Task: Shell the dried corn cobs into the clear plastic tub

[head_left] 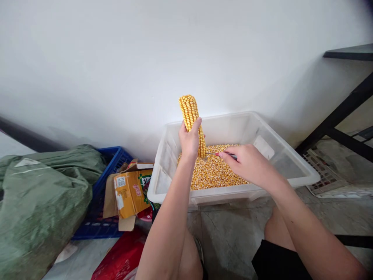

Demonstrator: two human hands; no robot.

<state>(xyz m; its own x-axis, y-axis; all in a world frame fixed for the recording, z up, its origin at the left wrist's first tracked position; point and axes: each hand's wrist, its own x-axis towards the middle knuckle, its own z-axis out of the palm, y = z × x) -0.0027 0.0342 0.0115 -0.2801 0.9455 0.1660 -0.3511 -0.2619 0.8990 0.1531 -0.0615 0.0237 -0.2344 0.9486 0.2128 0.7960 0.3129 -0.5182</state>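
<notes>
An ear of corn, its rows of kernels largely intact, is held tilted above the loose kernels, its upper end leaned away to the left. It is gripped around the middle by the left hand. A slim tool is clasped in the right hand, its tip brought to the ear's lower end; whether contact is made cannot be told. The loose kernels are contained in a translucent tub. To its left, a torn orange carton, a blue crate and a green sack are seen.
</notes>
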